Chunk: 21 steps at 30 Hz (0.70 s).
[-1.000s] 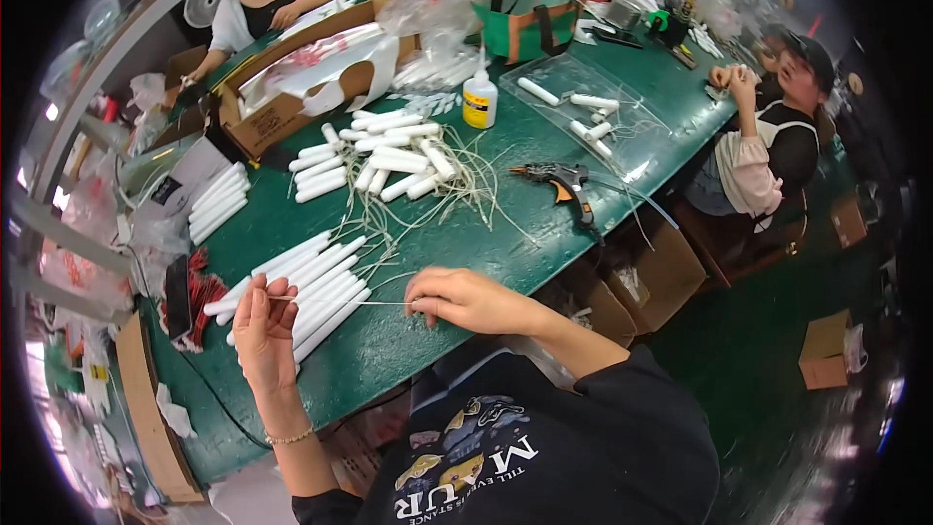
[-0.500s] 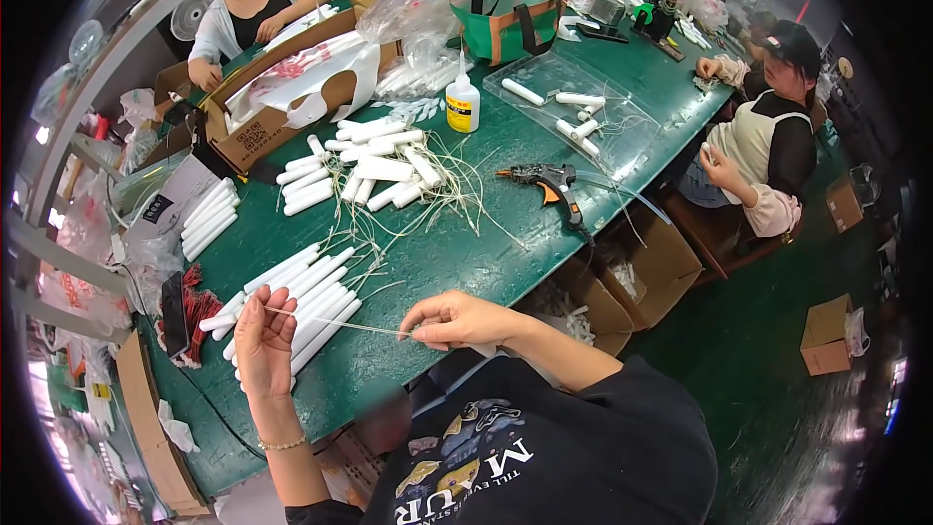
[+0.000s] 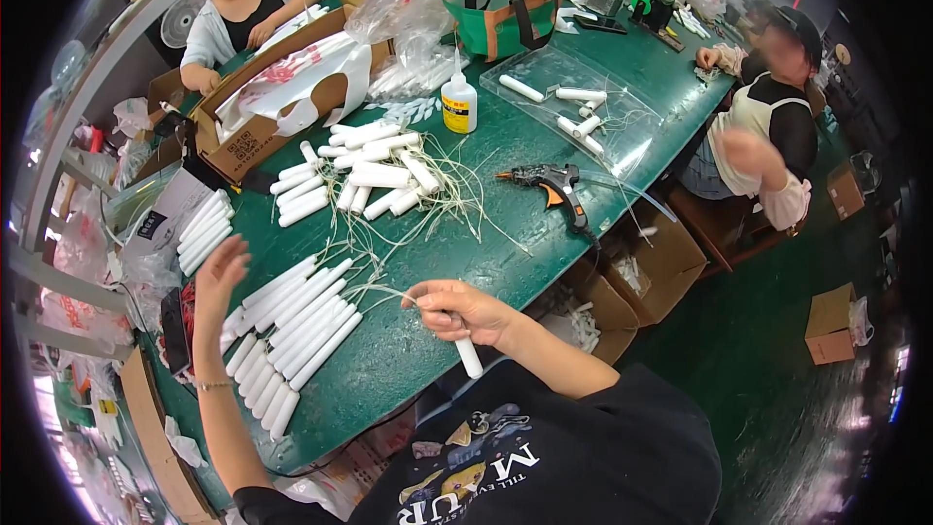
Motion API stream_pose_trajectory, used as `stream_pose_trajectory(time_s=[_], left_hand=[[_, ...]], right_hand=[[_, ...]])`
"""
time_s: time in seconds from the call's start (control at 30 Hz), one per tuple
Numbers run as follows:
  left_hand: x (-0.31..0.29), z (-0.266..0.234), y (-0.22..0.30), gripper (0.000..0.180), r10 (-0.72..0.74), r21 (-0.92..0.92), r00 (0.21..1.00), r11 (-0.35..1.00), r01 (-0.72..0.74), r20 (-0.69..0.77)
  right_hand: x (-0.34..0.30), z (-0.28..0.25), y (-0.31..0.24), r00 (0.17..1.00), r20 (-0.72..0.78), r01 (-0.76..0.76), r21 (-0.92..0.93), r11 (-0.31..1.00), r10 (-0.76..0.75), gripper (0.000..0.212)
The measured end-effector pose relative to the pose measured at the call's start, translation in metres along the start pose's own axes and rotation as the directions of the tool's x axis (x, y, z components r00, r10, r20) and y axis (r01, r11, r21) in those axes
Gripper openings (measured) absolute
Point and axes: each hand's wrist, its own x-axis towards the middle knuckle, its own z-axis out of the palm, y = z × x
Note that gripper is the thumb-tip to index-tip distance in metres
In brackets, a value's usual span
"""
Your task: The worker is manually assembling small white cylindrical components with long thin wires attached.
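Observation:
My right hand (image 3: pixel 455 311) is closed on a white tube with a thin cord. The tube (image 3: pixel 468 358) hangs below the fingers, and the pale cord (image 3: pixel 391 294) bows out from the fingertips to the left. Slightly blurred, my left hand (image 3: pixel 222 270) is raised with fingers stretched and nothing visible in them. It is nearest to a small stack of white tubes (image 3: pixel 205 233). Rows of longer white tubes (image 3: pixel 306 316) lie between my hands, with shorter tubes (image 3: pixel 264 384) in front of them. Beyond is a pile of corded white tubes (image 3: pixel 379 175).
On the green table (image 3: pixel 428 253) lie a glue gun (image 3: pixel 554 192), a glue bottle (image 3: pixel 460 102) and a clear sheet (image 3: pixel 622 126) bearing several tubes. A cardboard box (image 3: pixel 243 141) and green bag (image 3: pixel 501 19) stand behind. Co-workers sit at the far left and right; open boxes (image 3: pixel 661 258) stand below the edge.
My left hand has let go of the cord and moved left and away. The cord, taut before, now curves. My right hand has turned, and the tube below it now shows.

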Motion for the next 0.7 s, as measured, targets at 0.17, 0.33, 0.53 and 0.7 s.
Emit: stream_pose_trajectory(time_s=[0.17, 0.33, 0.53, 0.7], left_hand=[[0.037, -0.065, -0.112, 0.050, 0.188, 0.797, 0.945, 0.595, 0.108, -0.268], [0.051, -0.094, -0.162, 0.048, 0.295, 0.918, 0.923, 0.377, 0.126, -0.248], [0.058, -0.079, -0.130, 0.028, 0.250, 0.938, 0.955, 0.340, 0.068, -0.160], [0.039, -0.042, -0.074, 0.016, 0.273, 0.951, 0.958, 0.308, -0.004, -0.084]], right_hand=[[-0.001, 0.000, 0.003, 1.000, -0.010, 0.000, -0.050, 0.999, -0.001, 0.026], [0.001, -0.001, 0.006, 0.999, 0.026, -0.031, -0.070, 0.997, 0.033, 0.026], [-0.001, -0.002, 0.005, 0.999, 0.042, -0.022, -0.056, 0.998, 0.024, 0.026], [-0.002, 0.002, 0.004, 1.000, 0.007, -0.004, -0.072, 0.997, 0.004, 0.022]])
